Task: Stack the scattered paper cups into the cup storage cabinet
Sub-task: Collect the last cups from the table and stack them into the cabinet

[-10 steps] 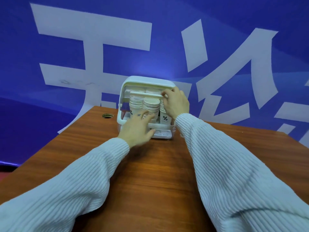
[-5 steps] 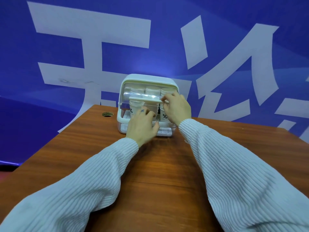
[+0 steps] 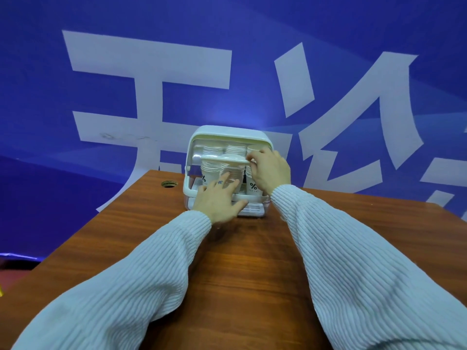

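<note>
Hands (image 3: 219, 198) before cabinet (image 3: 228, 133) of stacked cups (image 3: 212, 170), blue banner (image 3: 252, 46) behind

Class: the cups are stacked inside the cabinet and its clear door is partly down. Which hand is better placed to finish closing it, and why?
Right. The right hand already pinches the door handle at its end, so it likely only needs to pull down. The left hand lies flat against the cabinet base, steadying it.
</note>
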### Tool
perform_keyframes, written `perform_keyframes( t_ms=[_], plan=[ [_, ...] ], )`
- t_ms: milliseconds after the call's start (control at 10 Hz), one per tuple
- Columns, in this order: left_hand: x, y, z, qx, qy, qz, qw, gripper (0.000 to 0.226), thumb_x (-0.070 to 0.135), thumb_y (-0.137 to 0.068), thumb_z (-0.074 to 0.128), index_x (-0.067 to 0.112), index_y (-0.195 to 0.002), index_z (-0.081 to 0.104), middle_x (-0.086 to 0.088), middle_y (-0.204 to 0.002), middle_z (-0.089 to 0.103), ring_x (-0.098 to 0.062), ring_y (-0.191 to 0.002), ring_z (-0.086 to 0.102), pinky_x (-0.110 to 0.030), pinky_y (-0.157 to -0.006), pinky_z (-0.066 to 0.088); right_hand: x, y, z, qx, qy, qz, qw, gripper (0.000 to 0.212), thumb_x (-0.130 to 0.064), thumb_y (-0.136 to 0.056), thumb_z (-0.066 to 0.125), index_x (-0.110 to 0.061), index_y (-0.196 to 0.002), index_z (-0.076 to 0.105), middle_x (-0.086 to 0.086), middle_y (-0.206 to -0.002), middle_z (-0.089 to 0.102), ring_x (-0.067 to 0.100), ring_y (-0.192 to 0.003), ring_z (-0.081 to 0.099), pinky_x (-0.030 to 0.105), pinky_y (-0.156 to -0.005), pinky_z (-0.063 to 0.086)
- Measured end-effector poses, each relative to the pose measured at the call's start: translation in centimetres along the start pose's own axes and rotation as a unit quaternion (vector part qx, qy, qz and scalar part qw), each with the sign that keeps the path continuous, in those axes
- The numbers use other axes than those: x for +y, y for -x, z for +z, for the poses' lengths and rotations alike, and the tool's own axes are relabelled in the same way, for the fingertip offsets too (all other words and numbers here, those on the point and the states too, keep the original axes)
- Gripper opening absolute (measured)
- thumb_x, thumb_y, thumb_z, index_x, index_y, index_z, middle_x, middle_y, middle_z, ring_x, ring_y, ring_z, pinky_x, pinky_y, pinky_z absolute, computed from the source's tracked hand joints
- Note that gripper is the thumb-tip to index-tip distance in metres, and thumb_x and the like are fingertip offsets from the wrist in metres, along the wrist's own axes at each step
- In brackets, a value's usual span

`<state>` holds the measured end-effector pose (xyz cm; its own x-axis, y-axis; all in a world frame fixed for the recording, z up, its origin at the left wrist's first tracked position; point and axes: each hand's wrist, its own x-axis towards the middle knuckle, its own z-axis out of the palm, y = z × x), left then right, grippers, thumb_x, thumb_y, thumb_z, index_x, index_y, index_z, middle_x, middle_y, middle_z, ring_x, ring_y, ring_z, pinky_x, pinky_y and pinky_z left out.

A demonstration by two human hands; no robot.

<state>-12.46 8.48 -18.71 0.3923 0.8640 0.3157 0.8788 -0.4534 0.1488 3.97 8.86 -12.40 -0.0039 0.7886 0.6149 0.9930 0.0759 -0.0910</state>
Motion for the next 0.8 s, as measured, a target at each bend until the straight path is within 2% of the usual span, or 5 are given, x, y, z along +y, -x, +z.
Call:
perform_keyframes(
  t_ms=[100, 200, 300, 700, 800],
  plan=[
    [0.2, -0.5, 0.6, 0.0, -0.009, -0.027, 1.0, 0.078, 0.074, -0.095, 0.035, 0.025, -0.155, 0.036, -0.008, -0.171, 0.011, -0.031, -0.152, 0.026, -0.052, -0.118, 0.024, 0.3, 0.5, 0.2, -0.008, -0.01, -0.014, 1.0, 0.024, -0.029, -0.104, 0.051, -0.028, -0.121, 0.068, 0.002, -0.12, 0.064, 0.03, -0.112, 0.057, 0.042, -0.086, 0.046],
    [0.3, -0.3, 1.4, 0.047, -0.019, -0.021, 0.999, 0.062, 0.065, -0.095, 0.043, 0.018, -0.136, 0.054, -0.012, -0.154, 0.04, -0.03, -0.136, 0.046, -0.047, -0.108, 0.037, 0.7, 1.7, 0.8, -0.002, -0.011, -0.035, 0.999, 0.019, -0.028, -0.101, 0.055, -0.027, -0.115, 0.068, 0.002, -0.112, 0.064, 0.029, -0.104, 0.058, 0.039, -0.077, 0.043],
    [0.7, 0.9, 1.8, 0.155, -0.034, 0.04, 0.987, 0.035, 0.043, -0.095, 0.051, 0.017, -0.11, 0.068, -0.001, -0.113, 0.065, -0.023, -0.104, 0.063, -0.038, -0.089, 0.046, 0.9, 2.9, 1.5, 0.006, -0.011, -0.046, 0.999, 0.017, -0.027, -0.101, 0.056, -0.025, -0.112, 0.068, 0.003, -0.108, 0.063, 0.03, -0.099, 0.058, 0.037, -0.073, 0.042],
    [1.6, 3.1, 1.0, 0.155, 0.011, 0.009, 0.988, 0.031, 0.038, -0.095, 0.054, 0.013, -0.105, 0.071, -0.003, -0.102, 0.067, -0.025, -0.099, 0.06, -0.039, -0.078, 0.048, 0.1, 6.2, 1.1, -0.124, -0.028, -0.011, 0.992, 0.039, -0.024, -0.098, 0.054, -0.029, -0.137, 0.062, 0.002, -0.132, 0.058, 0.027, -0.123, 0.054, 0.044, -0.096, 0.051],
    [1.9, 2.8, -0.6, 0.165, 0.045, -0.011, 0.985, 0.032, 0.038, -0.095, 0.054, 0.013, -0.106, 0.071, -0.004, -0.103, 0.068, -0.025, -0.103, 0.061, -0.039, -0.078, 0.049, 0.0, 6.0, -1.0, -0.088, -0.091, 0.034, 0.991, 0.04, -0.024, -0.095, 0.054, -0.03, -0.134, 0.063, 0.001, -0.133, 0.061, 0.025, -0.122, 0.058, 0.047, -0.096, 0.054]
  ],
)
